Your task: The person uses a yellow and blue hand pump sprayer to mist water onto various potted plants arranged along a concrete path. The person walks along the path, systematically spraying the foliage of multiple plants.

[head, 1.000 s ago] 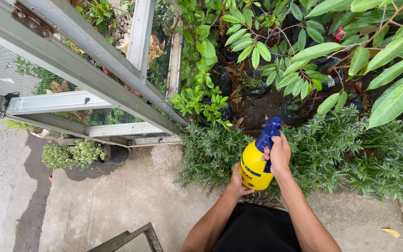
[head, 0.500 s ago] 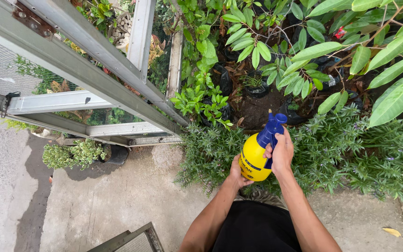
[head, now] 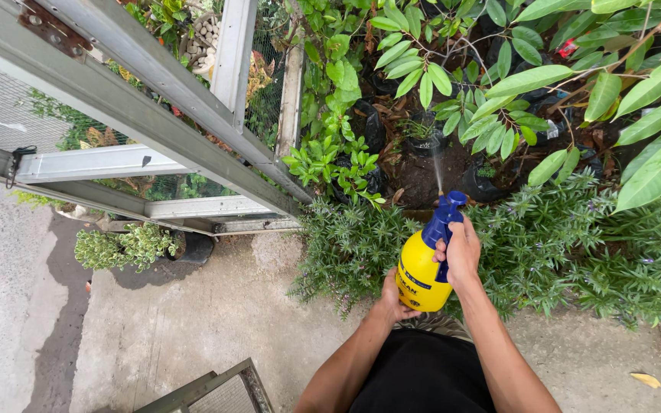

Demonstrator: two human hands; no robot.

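Observation:
A yellow spray bottle [head: 420, 273] with a blue pump head is held out in front of me over low grey-green shrubs [head: 560, 245]. My right hand [head: 462, 252] wraps the blue head and trigger. My left hand [head: 393, 297] cups the bottle's underside. A thin jet of water rises from the nozzle toward dark potted plants [head: 430, 138] in the bed beyond. The nozzle points away from me, up the frame.
A grey metal mesh gate frame [head: 154, 107] runs diagonally across the left. A small potted plant [head: 128, 246] stands on the wet concrete path [head: 193, 329]. Broad-leaved bushes [head: 621, 92] fill the right. A metal frame corner [head: 216, 390] lies near my legs.
The bottle and both hands shifted slightly right and farther out over the shrubs. A jet of water now shows at the nozzle.

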